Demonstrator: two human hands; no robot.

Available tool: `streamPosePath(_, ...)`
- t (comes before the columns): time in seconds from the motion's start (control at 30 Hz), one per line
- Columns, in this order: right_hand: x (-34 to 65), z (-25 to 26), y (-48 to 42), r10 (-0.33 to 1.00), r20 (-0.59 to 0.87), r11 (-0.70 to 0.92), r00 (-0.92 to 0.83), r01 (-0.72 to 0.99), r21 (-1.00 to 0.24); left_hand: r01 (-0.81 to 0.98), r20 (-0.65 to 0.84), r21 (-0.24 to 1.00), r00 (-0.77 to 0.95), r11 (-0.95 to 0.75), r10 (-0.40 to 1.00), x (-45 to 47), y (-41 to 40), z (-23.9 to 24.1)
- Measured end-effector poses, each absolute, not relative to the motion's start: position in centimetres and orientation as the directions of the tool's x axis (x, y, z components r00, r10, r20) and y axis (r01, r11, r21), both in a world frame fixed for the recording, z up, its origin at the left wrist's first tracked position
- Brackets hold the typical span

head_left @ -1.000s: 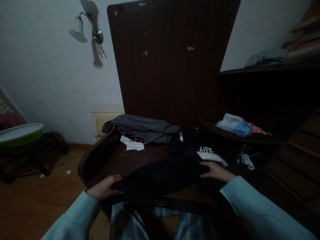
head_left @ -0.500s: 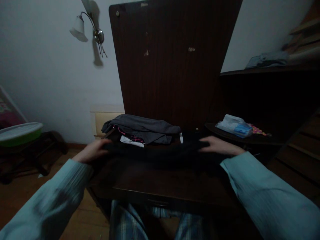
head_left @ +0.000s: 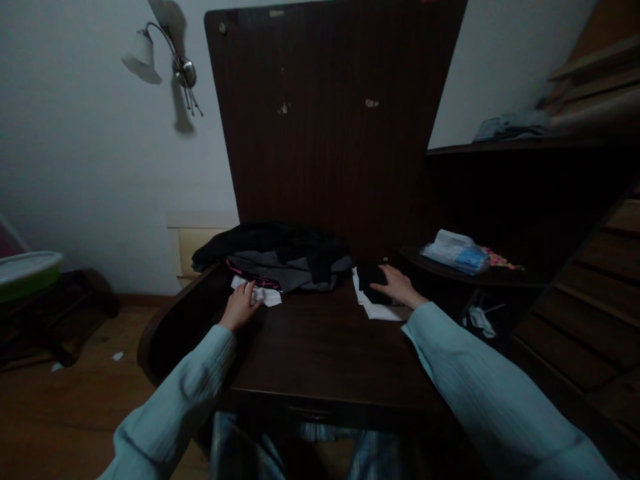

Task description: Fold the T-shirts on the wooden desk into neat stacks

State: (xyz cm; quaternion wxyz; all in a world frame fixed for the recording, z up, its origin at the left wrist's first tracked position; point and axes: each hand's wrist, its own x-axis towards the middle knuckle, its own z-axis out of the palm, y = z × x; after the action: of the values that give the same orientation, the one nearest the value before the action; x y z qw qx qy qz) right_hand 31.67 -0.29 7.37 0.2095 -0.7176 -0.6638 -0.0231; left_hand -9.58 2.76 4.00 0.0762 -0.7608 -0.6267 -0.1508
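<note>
My left hand (head_left: 240, 308) rests on a crumpled white paper or cloth piece (head_left: 271, 297) at the desk's left side, fingers apart. At the right, my right hand (head_left: 399, 287) lies with spread fingers on a small black item (head_left: 371, 275), perhaps folded cloth; a white sheet (head_left: 383, 311) shows under it. Between and behind the hands is a heap of clothing: a black garment (head_left: 260, 237) drapes over a grey garment (head_left: 300, 270) with pink trim. Dim light hides the folds of the black cloth.
The dark wooden desk (head_left: 320, 360) has a tall back panel (head_left: 330, 133). On the right shelf lies a plastic packet (head_left: 457, 252) beside a pink beaded thing (head_left: 501, 260). A wall lamp (head_left: 143, 57) hangs at upper left. A green-and-white tub (head_left: 30, 275) stands on a stool.
The black garment stretched between both hands has been laid on the grey one and let go. My hands have moved: the left inward to the white piece, the right onto the black item.
</note>
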Motion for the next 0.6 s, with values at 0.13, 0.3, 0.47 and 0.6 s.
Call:
streamPosePath(0.13, 34.7, 2.8, -0.9, 0.931, 0.183, -0.267, 0.316, 0.931, -0.249, 0.972, 0.221, 0.107, 0.182, -0.21, 0.958, -8.7, 2.8, 0.4)
streamPosePath(0.3, 35.4, -0.4, -0.8, 0.879, 0.342, -0.166, 0.332, 0.885, -0.434, 0.965, 0.232, 0.137, 0.189, -0.224, 0.954, -8.6, 3.3, -1.3)
streamPosePath(0.47, 34.2, -0.5, 0.5, 0.684, 0.234, -0.096, 0.691, 0.404, -0.91, 0.966, 0.23, 0.136, 0.184, -0.219, 0.956, -8.6, 3.2, -1.1)
streamPosePath(0.6, 34.9, -0.6, 0.8, 0.536, 0.09, 0.119, 0.839, 0.03, -0.992, 0.959, 0.251, 0.149, 0.198, -0.24, 0.947, -8.6, 3.0, -1.2)
